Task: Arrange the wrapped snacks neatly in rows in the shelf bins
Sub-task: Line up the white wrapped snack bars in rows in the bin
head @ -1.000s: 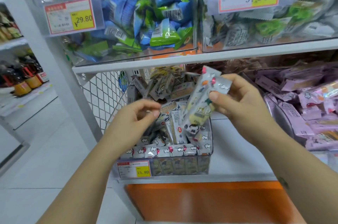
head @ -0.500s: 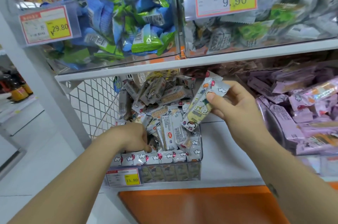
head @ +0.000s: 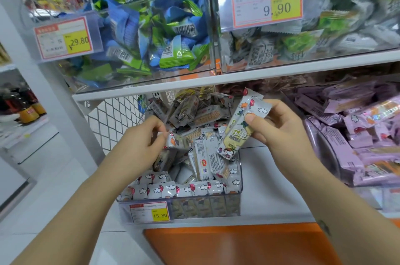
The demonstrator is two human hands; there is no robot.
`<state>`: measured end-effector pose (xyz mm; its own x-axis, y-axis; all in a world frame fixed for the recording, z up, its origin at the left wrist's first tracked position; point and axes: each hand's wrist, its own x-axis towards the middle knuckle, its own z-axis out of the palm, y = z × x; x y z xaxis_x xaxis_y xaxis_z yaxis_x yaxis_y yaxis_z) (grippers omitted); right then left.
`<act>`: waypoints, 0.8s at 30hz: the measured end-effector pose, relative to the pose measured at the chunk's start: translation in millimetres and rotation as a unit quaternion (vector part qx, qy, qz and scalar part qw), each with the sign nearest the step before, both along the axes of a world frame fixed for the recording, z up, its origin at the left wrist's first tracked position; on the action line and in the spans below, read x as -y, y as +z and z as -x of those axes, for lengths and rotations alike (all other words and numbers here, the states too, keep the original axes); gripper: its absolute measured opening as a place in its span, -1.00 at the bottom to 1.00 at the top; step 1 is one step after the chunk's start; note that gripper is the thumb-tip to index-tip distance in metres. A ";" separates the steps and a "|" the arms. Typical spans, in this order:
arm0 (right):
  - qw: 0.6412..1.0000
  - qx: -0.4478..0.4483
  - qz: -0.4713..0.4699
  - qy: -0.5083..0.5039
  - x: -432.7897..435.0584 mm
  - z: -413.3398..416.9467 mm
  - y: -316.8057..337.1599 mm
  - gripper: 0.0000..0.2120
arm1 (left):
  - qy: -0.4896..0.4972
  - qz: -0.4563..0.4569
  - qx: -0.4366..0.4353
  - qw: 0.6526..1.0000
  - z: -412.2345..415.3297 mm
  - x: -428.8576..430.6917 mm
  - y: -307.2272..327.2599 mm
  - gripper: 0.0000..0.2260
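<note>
A clear shelf bin (head: 233,204) with a 15.80 price tag holds several silver wrapped snacks with cartoon prints. A neat row of them (head: 184,189) lines the bin's front; behind it the snacks lie in a loose heap (head: 194,117). My right hand (head: 279,128) grips a small bundle of the same snacks (head: 238,128) upright over the bin's right side. My left hand (head: 140,143) reaches into the bin's left side and pinches one snack (head: 175,141) between thumb and fingers.
A bin of purple wrapped snacks (head: 355,135) stands to the right on the same white shelf (head: 270,180). Above, clear bins hold blue-green packets (head: 151,33) and grey-green packets (head: 324,33). A wire mesh panel (head: 114,119) closes the shelf's left side. An orange panel (head: 227,243) runs below.
My left hand dipped down into the bin's left side, then rose again with a snack pinched. My right hand kept its bundle over the bin.
</note>
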<state>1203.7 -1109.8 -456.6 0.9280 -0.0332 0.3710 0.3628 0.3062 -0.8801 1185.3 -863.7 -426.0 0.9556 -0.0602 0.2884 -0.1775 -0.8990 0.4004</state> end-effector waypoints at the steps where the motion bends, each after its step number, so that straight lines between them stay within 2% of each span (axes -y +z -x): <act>1: 1.000 0.000 0.003 0.000 0.2 0.1 -0.2 -0.79 | -0.004 0.016 0.013 1.000 4.5 0.2 0.2 -0.86; 7: 1.000 0.011 0.003 -0.013 2.0 0.5 0.3 -0.79 | -0.021 0.043 0.098 0.994 24.6 18.6 5.4 -0.92; 14: 0.994 0.027 -0.038 -0.103 6.4 0.4 1.5 -0.80 | 0.025 0.199 0.255 0.946 17.6 48.9 -6.6 -0.92; 20: 0.991 0.025 -0.039 -0.124 12.2 0.1 0.8 -0.83 | 0.070 0.252 0.264 0.928 -10.3 65.6 -29.3 -0.96; 24: 0.991 0.022 -0.036 -0.128 15.2 1.0 2.4 -0.83 | 0.033 0.227 0.269 0.936 -11.4 81.9 -25.1 -0.94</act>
<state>1202.7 -1125.0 -454.1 0.8687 -0.2943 0.3984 0.4740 0.2607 -0.8411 1196.7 -945.6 -451.1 0.6629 0.2386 0.7097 -0.4131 -0.6739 0.6125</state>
